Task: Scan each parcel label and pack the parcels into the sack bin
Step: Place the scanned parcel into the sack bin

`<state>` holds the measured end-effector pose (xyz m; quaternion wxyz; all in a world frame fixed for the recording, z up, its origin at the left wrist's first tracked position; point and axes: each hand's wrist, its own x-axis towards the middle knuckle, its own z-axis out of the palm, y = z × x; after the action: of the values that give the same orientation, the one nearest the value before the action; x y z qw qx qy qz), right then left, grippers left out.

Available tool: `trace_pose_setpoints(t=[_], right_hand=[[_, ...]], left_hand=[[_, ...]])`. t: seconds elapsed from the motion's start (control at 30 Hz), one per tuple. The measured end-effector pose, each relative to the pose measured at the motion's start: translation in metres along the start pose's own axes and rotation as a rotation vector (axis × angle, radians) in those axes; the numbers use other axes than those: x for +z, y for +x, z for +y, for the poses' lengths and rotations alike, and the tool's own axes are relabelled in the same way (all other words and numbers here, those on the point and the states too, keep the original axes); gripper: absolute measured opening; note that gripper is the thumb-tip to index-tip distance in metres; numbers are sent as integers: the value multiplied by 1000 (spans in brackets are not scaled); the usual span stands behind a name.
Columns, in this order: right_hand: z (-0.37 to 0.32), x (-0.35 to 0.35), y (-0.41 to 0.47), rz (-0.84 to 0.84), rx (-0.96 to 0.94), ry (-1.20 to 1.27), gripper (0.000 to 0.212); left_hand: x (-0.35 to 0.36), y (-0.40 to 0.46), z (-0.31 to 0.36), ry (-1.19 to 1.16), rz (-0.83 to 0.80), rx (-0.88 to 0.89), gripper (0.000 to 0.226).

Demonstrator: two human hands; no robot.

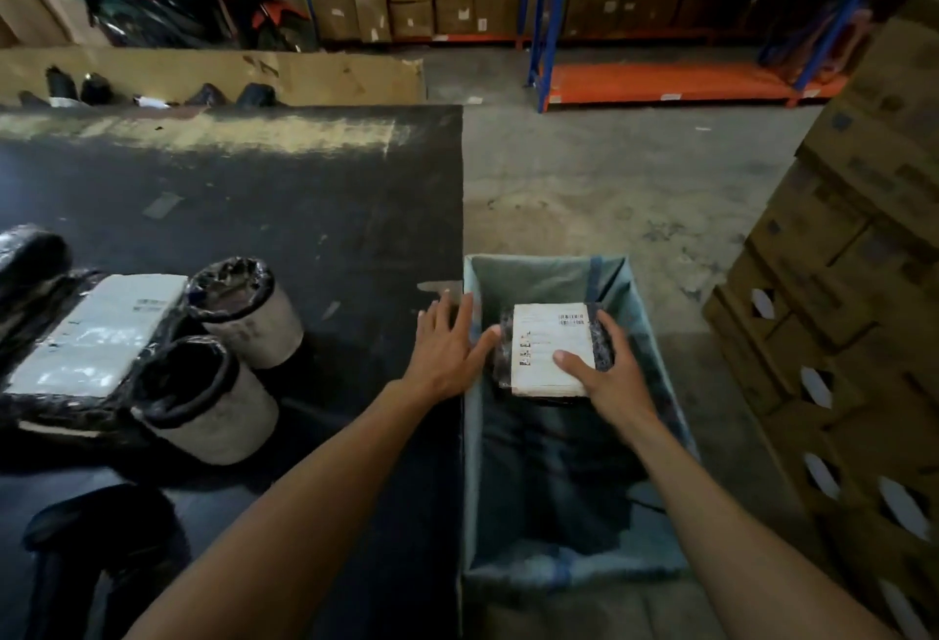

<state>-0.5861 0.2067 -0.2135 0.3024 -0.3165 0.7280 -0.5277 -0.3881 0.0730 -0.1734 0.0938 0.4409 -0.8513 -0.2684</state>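
A flat parcel in black wrap with a white label hangs over the open grey sack bin, which stands right of the table. My right hand grips its right side, thumb lying on the label. My left hand is spread with straight fingers over the table's edge, its fingertips touching the parcel's left side. More black-wrapped parcels lie at the table's left: a flat one with a big white label and two round ones with white labels.
The black table fills the left half. Stacked cardboard boxes rise close on the right of the bin. Orange and blue racking with cartons stands behind, across a bare concrete floor. A black bag lies at bottom left.
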Motion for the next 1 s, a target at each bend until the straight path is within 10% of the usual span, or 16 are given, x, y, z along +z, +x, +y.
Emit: trace_pose_setpoints(t=[0.17,0.8,1.0], right_hand=[[66,15,37,-137,143,-73,92],[188,127,106,-195,286,176,83],[211,128,96,-295,239,-274,87]], left_hand=[[29,24,-18,324,-21,88,69],[33,24,-27,374,-28,93,63],[34,25,-26,367,-11,96,64]])
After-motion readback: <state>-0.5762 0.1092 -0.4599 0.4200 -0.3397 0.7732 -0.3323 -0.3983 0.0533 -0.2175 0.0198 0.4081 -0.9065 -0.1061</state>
